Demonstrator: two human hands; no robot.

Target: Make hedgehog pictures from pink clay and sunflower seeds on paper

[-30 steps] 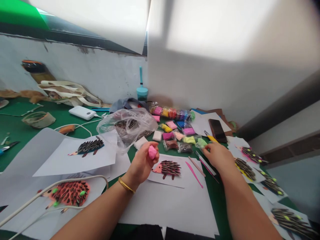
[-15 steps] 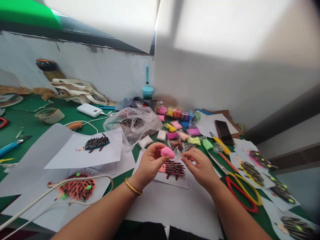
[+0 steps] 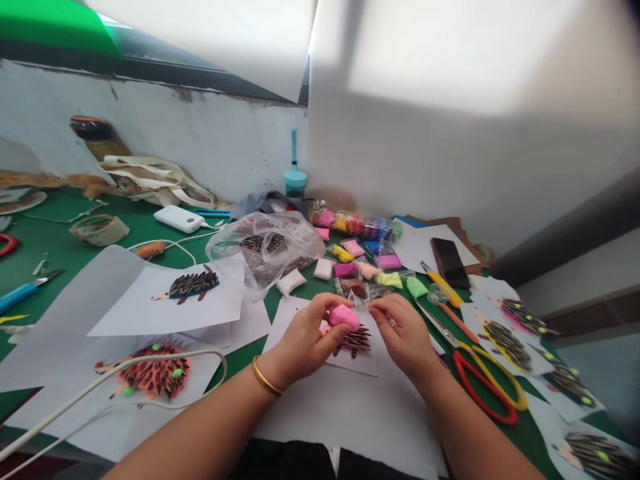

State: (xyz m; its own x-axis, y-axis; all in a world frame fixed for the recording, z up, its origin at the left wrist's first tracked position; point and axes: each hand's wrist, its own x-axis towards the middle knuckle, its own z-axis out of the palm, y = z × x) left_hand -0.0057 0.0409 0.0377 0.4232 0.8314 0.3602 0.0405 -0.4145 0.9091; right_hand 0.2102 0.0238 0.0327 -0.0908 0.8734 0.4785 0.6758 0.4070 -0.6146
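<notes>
My left hand [image 3: 313,337] is closed around a lump of pink modelling clay [image 3: 344,317], gripped between thumb and fingers. My right hand [image 3: 403,333] is just to its right, thumb and fingertips pinched together. A bit of clear film shows by these fingertips, but I cannot make out what they hold. Below both hands lies a white sheet [image 3: 295,327] with a hedgehog picture [image 3: 356,341], its spines made of dark striped seeds. The left hand and the clay partly cover that picture.
Small clay packets [image 3: 389,280] lie beyond the hands, beside a plastic bag of seeds [image 3: 265,257]. Scissors [image 3: 483,377], a yellow cutter [image 3: 443,285] and a phone [image 3: 449,262] are at right. A white cable [image 3: 115,369] crosses another hedgehog picture [image 3: 155,380] at left.
The pink clay and my left hand have shifted slightly right and down, covering more of the hedgehog. My right hand stays close by, still pinched.
</notes>
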